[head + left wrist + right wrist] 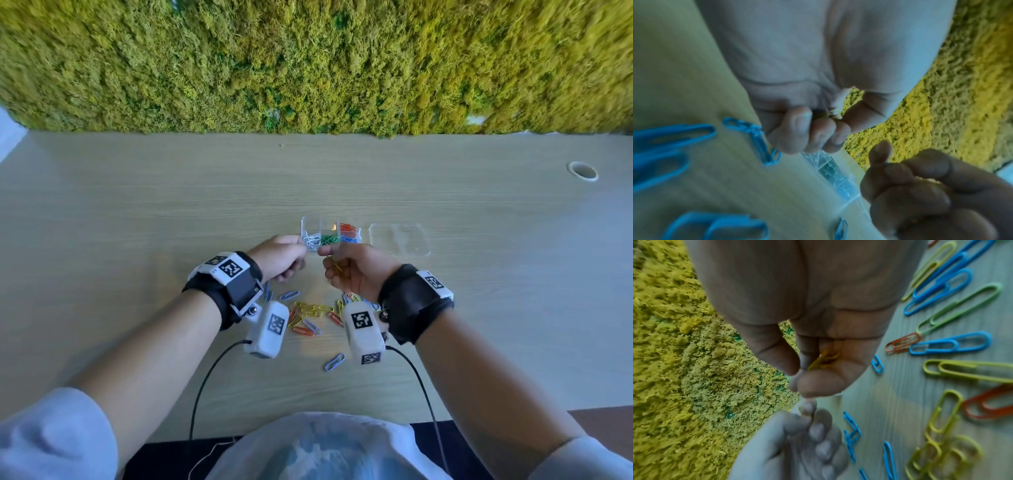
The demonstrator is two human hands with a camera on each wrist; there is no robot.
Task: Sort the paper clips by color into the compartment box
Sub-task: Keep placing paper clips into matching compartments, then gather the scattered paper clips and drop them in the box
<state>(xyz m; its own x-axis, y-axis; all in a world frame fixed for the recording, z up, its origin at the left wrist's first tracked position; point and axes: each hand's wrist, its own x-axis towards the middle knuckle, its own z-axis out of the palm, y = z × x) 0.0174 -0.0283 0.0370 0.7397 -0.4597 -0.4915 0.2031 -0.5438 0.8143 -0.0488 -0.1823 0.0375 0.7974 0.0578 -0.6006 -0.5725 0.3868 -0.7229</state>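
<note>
1. The compartment box stands open on the worktop, its clear lid lying just to its right
2. Already sorted, as far as the head view shows: white clips in the left compartment, green clips in the middle one, red clips and blue clips in the right-hand ones
3. The right hand is raised just in front of the box, its fingers curled round a small bunch of yellow clips
4. The left hand hangs beside it, fingers curled round what looks like one yellowish clip, though blur makes that uncertain
5. Left to do: a loose pile of yellow, blue and red clips lies on the worktop between the wrists, with one stray blue clip nearer the person
6. No yellow is visible in the box, so I judge the task roughly half done, with the yellows next to go in
</note>
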